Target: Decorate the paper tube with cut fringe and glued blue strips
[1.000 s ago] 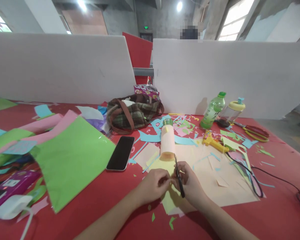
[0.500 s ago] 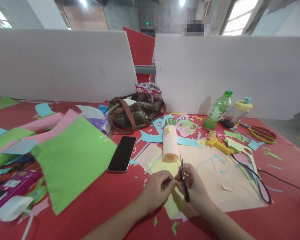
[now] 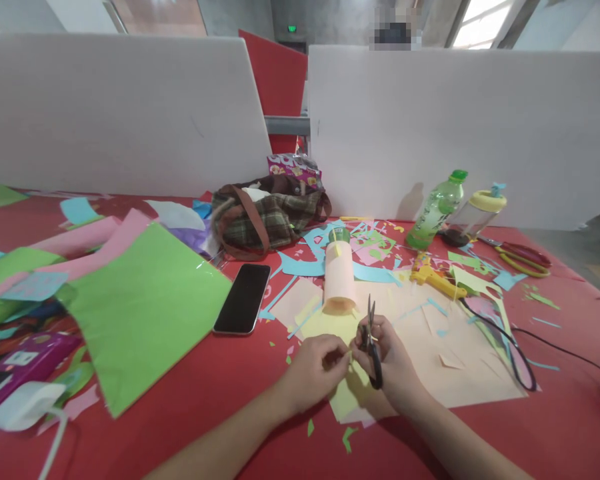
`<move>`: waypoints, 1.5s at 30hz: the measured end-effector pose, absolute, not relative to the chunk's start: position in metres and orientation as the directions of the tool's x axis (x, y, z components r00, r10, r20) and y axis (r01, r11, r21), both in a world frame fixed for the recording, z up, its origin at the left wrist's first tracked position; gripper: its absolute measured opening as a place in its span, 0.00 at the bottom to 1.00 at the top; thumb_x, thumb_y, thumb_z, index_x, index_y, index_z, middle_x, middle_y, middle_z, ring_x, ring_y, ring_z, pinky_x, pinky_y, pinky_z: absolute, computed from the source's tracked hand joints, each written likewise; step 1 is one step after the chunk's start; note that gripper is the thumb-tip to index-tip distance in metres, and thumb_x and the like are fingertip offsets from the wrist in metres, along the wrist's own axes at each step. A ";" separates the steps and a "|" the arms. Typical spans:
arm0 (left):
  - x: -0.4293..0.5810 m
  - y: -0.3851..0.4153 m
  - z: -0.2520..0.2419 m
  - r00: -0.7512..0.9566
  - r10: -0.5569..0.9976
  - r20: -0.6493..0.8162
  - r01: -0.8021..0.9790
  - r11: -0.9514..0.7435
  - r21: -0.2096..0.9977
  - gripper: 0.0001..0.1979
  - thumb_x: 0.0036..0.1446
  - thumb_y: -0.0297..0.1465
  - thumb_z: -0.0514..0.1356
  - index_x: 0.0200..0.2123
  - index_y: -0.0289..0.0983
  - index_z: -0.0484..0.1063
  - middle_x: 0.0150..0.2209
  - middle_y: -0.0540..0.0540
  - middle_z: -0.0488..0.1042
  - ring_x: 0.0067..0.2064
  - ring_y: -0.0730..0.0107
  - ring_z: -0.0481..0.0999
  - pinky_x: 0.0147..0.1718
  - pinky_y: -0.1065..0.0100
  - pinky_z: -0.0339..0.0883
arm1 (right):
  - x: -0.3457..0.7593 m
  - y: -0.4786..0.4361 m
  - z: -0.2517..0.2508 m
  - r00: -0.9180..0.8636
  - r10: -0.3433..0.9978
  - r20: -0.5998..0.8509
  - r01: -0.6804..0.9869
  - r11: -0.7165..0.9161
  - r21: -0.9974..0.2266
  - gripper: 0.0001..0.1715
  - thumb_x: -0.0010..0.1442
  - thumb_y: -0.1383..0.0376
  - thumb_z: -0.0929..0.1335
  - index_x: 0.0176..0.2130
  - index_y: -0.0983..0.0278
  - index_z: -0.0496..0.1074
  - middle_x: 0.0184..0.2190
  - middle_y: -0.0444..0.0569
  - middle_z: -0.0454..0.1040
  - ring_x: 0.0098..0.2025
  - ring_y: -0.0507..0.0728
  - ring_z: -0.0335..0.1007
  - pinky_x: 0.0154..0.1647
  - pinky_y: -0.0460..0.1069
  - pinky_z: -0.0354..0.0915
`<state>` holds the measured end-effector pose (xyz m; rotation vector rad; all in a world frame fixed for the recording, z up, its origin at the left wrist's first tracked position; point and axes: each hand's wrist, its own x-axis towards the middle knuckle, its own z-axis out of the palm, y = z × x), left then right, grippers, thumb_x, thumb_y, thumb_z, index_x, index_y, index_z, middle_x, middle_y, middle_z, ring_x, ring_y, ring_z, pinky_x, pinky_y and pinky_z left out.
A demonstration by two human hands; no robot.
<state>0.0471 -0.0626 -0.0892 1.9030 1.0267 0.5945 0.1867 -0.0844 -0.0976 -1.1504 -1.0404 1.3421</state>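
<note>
My right hand (image 3: 387, 357) is closed around black-handled scissors (image 3: 373, 347), whose blades point away from me, slightly apart. Thumb and fingers of my left hand (image 3: 320, 367) are pinched on a tiny yellow paper piece (image 3: 351, 360), close to my right fingertips. Most of that piece is hidden by the fingers. Just beyond both hands lies a pale pink paper tube (image 3: 339, 277) with a green end and a yellow strip on it. Under the hands are a yellow paper sheet (image 3: 343, 403) and a large cream sheet (image 3: 475, 380).
A phone (image 3: 243, 300) and a big green sheet (image 3: 150, 313) lie left. At right are a yellow glue gun (image 3: 437, 280) with its cord, a green bottle (image 3: 437, 210), a clear cup (image 3: 473, 217) and red-yellow scissors (image 3: 525, 259). A plaid bag (image 3: 275, 217) stands behind.
The view has tilted down a little. My right hand has turned the scissors slightly, and their blades now show apart. The left hand keeps its pinch near the right fingertips.
</note>
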 end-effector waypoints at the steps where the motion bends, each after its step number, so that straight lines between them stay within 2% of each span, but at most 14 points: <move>1: 0.047 -0.063 -0.089 0.553 0.833 0.001 0.424 -0.283 0.860 0.09 0.51 0.28 0.49 0.21 0.34 0.63 0.21 0.51 0.64 0.25 0.77 0.62 0.25 0.76 0.55 | 0.187 -0.084 -0.097 0.000 0.996 -0.085 -0.162 -0.084 -0.983 0.19 0.43 0.69 0.68 0.34 0.59 0.56 0.24 0.38 0.61 0.26 0.48 0.61 0.25 0.44 0.58; 13: 0.042 -0.059 -0.087 0.583 0.810 -0.058 0.461 -0.271 0.845 0.09 0.49 0.28 0.49 0.23 0.33 0.66 0.22 0.50 0.66 0.24 0.76 0.62 0.23 0.75 0.55 | 0.187 -0.084 -0.104 -0.065 0.993 -0.094 -0.138 -0.102 -0.985 0.19 0.44 0.69 0.68 0.34 0.60 0.55 0.25 0.39 0.61 0.26 0.48 0.59 0.25 0.44 0.58; 16: 0.040 -0.058 -0.088 0.602 0.795 -0.077 0.451 -0.258 0.854 0.09 0.49 0.28 0.49 0.22 0.33 0.66 0.19 0.51 0.64 0.22 0.78 0.60 0.20 0.76 0.52 | 0.187 -0.085 -0.104 -0.068 0.993 -0.094 -0.125 -0.102 -0.987 0.18 0.44 0.69 0.68 0.34 0.60 0.55 0.25 0.39 0.61 0.25 0.48 0.59 0.25 0.44 0.58; 20: 0.039 -0.057 -0.083 0.586 0.802 -0.120 0.414 -0.168 0.895 0.10 0.49 0.30 0.50 0.21 0.33 0.64 0.18 0.52 0.61 0.20 0.79 0.58 0.18 0.77 0.51 | 0.187 -0.085 -0.102 -0.056 0.994 -0.090 -0.110 -0.096 -0.989 0.18 0.45 0.68 0.68 0.33 0.60 0.56 0.25 0.39 0.60 0.26 0.48 0.59 0.27 0.44 0.58; 25: 0.037 -0.051 -0.080 0.458 0.873 -0.168 0.294 0.030 0.955 0.09 0.50 0.33 0.50 0.22 0.35 0.60 0.17 0.55 0.58 0.17 0.81 0.57 0.16 0.77 0.52 | 0.189 -0.085 -0.100 -0.083 0.990 -0.114 -0.130 -0.124 -0.984 0.16 0.47 0.65 0.67 0.36 0.59 0.58 0.26 0.39 0.61 0.27 0.48 0.60 0.28 0.44 0.59; 29: 0.035 -0.049 -0.086 0.398 0.899 -0.181 0.202 0.106 0.974 0.10 0.51 0.34 0.50 0.22 0.35 0.58 0.18 0.55 0.57 0.17 0.82 0.57 0.17 0.77 0.53 | 0.188 -0.087 -0.101 -0.133 0.983 -0.124 -0.166 -0.146 -0.975 0.18 0.47 0.64 0.68 0.37 0.60 0.57 0.28 0.41 0.61 0.29 0.51 0.61 0.30 0.47 0.60; 36: 0.033 -0.047 -0.084 0.346 0.928 -0.140 0.155 0.091 0.984 0.10 0.51 0.35 0.52 0.23 0.34 0.60 0.18 0.54 0.57 0.21 0.80 0.59 0.21 0.76 0.55 | 0.187 -0.092 -0.107 -0.272 0.946 -0.176 -0.250 -0.245 -0.937 0.19 0.48 0.61 0.67 0.38 0.59 0.58 0.28 0.43 0.61 0.27 0.50 0.62 0.31 0.48 0.59; 45: 0.032 -0.049 -0.068 0.300 0.949 -0.094 0.074 0.074 0.994 0.11 0.51 0.35 0.52 0.22 0.34 0.60 0.18 0.54 0.57 0.21 0.80 0.59 0.22 0.75 0.56 | 0.187 -0.099 -0.091 -0.374 0.913 -0.162 -0.208 -0.253 -0.945 0.20 0.49 0.58 0.66 0.42 0.58 0.58 0.31 0.45 0.61 0.32 0.52 0.61 0.35 0.50 0.59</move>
